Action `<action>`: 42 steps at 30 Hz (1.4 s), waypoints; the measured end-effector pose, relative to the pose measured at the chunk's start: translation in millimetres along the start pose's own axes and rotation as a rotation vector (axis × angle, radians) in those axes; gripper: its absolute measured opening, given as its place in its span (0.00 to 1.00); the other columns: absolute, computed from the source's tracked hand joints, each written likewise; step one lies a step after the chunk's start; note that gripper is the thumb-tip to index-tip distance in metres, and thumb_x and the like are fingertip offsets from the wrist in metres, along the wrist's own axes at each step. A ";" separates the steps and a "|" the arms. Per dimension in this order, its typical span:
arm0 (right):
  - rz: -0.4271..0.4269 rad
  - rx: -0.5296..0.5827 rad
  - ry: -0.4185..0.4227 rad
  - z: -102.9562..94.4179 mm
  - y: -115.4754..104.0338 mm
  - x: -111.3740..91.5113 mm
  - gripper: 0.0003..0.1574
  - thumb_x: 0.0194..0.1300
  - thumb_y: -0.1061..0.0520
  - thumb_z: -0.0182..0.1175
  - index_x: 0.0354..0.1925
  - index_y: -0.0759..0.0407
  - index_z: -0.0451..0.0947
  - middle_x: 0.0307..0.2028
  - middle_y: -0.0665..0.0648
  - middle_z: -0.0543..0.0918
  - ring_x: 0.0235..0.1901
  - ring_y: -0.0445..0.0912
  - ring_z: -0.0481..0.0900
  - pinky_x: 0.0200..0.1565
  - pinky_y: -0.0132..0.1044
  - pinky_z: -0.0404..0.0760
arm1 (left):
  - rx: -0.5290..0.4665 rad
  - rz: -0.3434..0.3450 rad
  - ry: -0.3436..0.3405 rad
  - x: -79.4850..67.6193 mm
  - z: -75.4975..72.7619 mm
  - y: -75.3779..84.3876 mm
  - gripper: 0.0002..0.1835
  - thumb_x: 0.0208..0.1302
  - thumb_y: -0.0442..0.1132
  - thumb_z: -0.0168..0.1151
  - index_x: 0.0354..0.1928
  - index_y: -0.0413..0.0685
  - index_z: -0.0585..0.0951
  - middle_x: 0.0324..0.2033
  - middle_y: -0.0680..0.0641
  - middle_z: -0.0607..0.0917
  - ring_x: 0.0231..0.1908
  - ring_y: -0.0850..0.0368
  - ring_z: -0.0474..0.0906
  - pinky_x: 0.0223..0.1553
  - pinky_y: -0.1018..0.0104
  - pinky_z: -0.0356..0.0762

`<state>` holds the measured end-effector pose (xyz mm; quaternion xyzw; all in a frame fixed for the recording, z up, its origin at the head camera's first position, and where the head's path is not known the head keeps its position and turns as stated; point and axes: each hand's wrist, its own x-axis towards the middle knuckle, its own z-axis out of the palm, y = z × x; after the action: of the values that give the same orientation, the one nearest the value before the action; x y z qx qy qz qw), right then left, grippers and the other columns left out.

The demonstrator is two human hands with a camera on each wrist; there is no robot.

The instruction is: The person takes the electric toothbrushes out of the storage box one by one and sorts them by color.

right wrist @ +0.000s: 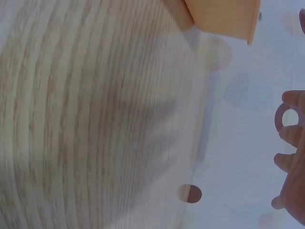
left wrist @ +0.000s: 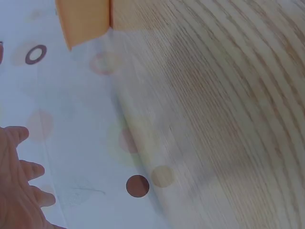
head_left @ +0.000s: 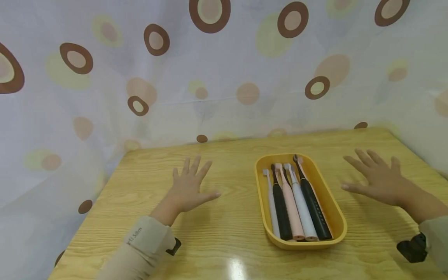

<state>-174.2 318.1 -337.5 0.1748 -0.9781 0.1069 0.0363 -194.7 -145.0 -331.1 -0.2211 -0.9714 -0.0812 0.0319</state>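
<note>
A yellow tray (head_left: 336, 217) on the table holds several electric toothbrushes, laid side by side with their heads toward the back. Among them are a black toothbrush (head_left: 315, 210), a pink toothbrush (head_left: 292, 210) and a white toothbrush (head_left: 303, 208). My left hand (head_left: 189, 190) is held over the table left of the tray, fingers spread, holding nothing. To the tray's right my right hand (head_left: 381, 181) hovers likewise, its fingers spread and holding nothing. Part of the left hand (left wrist: 21, 186) shows at the edge of the left wrist view, and the right hand (right wrist: 295, 157) in the right wrist view.
The wooden table (head_left: 140, 186) has light grain and a bright reflection near its front. A white curtain (head_left: 224, 62) with brown, peach and yellow dots hangs behind it and along the sides. A dark strap device (head_left: 413, 248) sits on the right wrist.
</note>
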 end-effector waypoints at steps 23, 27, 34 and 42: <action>-0.142 0.056 0.047 18.9 -28.9 -5.5 0.49 0.54 0.42 0.56 0.66 0.49 0.42 0.65 0.63 0.40 0.62 0.56 0.30 0.48 0.59 0.15 | 0.019 0.171 0.016 13.0 7.3 36.9 0.46 0.47 0.75 0.36 0.66 0.62 0.44 0.65 0.44 0.41 0.62 0.42 0.30 0.50 0.31 0.38; -0.167 0.062 0.067 21.0 -33.8 -6.1 0.49 0.53 0.42 0.57 0.66 0.49 0.44 0.64 0.63 0.42 0.63 0.55 0.31 0.50 0.59 0.16 | 0.024 0.191 0.011 14.6 8.3 43.3 0.46 0.46 0.76 0.33 0.66 0.62 0.43 0.65 0.45 0.41 0.62 0.41 0.32 0.50 0.31 0.39; -0.224 0.062 0.064 26.5 -40.3 -6.9 0.49 0.53 0.43 0.57 0.66 0.51 0.45 0.65 0.61 0.41 0.63 0.53 0.31 0.51 0.59 0.18 | 0.014 0.227 0.012 16.7 10.9 52.0 0.45 0.48 0.74 0.36 0.66 0.62 0.43 0.65 0.44 0.40 0.62 0.42 0.31 0.50 0.31 0.40; -0.252 0.074 0.078 35.1 -44.3 -11.9 0.47 0.53 0.43 0.58 0.64 0.57 0.51 0.65 0.60 0.42 0.63 0.51 0.33 0.52 0.59 0.20 | -0.021 0.254 -0.014 18.7 18.2 65.1 0.45 0.50 0.73 0.35 0.66 0.59 0.44 0.65 0.47 0.36 0.62 0.43 0.30 0.51 0.32 0.38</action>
<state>-148.7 273.8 -364.3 0.2931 -0.9417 0.1441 0.0811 -183.7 -76.0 -337.9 -0.3432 -0.9348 -0.0850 0.0327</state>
